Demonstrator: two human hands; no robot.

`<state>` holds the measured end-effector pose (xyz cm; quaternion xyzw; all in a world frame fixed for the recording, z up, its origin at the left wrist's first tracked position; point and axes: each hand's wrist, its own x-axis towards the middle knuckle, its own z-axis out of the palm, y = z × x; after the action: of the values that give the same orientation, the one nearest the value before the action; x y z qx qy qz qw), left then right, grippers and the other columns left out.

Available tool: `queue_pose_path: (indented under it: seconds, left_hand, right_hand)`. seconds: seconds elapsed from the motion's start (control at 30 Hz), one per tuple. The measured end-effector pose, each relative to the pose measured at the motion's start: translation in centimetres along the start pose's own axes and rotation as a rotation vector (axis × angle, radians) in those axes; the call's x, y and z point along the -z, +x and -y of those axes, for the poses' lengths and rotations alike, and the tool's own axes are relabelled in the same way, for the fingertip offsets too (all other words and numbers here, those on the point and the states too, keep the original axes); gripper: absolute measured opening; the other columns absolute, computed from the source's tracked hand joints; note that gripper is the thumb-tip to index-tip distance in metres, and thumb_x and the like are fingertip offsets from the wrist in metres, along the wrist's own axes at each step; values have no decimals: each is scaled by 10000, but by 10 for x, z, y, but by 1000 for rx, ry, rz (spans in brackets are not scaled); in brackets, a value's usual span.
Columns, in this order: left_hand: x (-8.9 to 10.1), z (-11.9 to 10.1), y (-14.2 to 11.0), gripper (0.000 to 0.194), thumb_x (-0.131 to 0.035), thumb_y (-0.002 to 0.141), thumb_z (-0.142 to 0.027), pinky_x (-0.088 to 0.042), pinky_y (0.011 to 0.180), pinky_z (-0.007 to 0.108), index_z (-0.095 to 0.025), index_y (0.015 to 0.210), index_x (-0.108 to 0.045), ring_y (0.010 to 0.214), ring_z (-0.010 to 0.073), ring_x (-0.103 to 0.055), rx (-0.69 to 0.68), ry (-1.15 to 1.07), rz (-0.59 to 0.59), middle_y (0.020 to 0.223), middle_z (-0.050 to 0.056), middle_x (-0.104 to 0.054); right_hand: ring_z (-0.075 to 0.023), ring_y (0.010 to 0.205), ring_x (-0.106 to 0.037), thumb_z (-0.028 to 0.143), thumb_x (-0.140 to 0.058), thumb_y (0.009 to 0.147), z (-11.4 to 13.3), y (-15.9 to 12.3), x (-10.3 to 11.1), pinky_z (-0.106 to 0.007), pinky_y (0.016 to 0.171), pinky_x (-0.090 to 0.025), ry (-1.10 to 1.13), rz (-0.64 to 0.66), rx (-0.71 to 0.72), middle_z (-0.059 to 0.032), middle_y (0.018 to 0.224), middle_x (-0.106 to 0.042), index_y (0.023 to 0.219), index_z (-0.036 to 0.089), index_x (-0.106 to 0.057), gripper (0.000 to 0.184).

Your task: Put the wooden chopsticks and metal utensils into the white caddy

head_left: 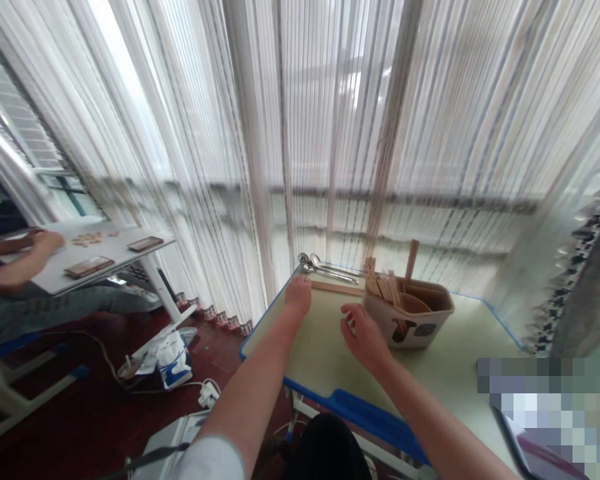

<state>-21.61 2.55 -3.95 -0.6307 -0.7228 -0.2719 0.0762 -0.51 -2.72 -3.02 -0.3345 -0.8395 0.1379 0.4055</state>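
Thin wooden chopsticks lie side by side across the far part of the pale tabletop. Over their left ends, my left hand is closed, its fingers bent and partly hidden. My right hand hovers near the front left of a beige utensil holder, fingers loosely curled and apart, with nothing visible in them. The holder contains several wooden utensils, with one long flat handle sticking up. Behind the chopsticks rest metal ladles, their bowls toward the left.
Blue edging borders my table, and sheer curtains hang behind it. A dark-edged device sits at the right. At another table on the left, a person's hands work near small pieces. Bags and cables lie on the floor.
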Motion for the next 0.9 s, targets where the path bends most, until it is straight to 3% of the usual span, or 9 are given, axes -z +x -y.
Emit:
queue_pose_path:
  seconds: [0.13,0.3,0.43,0.57,0.73,0.9]
  left_hand:
    - [-22,29,2,371,-394,855,-174,-342,1018,382,-138,1184,-563,1183,222,-458,30,-26,50,1232,126,-553]
    - [-35,33,1,375,-436,851,-244,-346,984,430,-174,1201,-552,1156,263,-465,42,-3,92,1238,133,-536]
    - [-30,28,-1,286,-459,844,-269,-393,900,423,-189,1064,-623,1051,279,-493,71,61,56,1056,142,-576]
    - [-26,29,-5,219,-456,854,-260,-406,867,391,-184,907,-655,995,262,-505,61,95,88,978,120,-580]
    - [-16,33,-10,246,-405,880,-241,-405,877,350,-184,962,-629,988,217,-527,96,59,127,997,102,-604]
    - [9,38,-31,265,-368,884,-254,-437,801,382,-217,950,-622,960,246,-559,269,74,121,1002,100,-638]
  right_hand:
    - [-172,709,-570,223,-405,820,-27,9,-41,-365,712,-485,30,60,-139,-73,939,-589,1013,221,-495,213]
    - [-168,667,-566,235,-422,806,-44,8,-47,-336,666,-477,118,95,-242,-41,806,-611,982,222,-535,209]
    - [-170,687,-577,253,-428,806,-45,8,-41,-322,673,-472,133,111,-304,-34,772,-622,932,209,-560,188]
    - [-179,764,-588,236,-444,796,-44,9,-41,-332,738,-464,115,146,-273,-56,839,-644,885,192,-594,180]
    - [-183,793,-592,223,-442,800,-43,11,-38,-332,765,-461,126,133,-274,-56,840,-652,843,190,-607,173]
    - [-177,788,-586,222,-434,817,-36,8,-35,-312,756,-451,76,131,-218,-60,831,-646,828,188,-610,180]
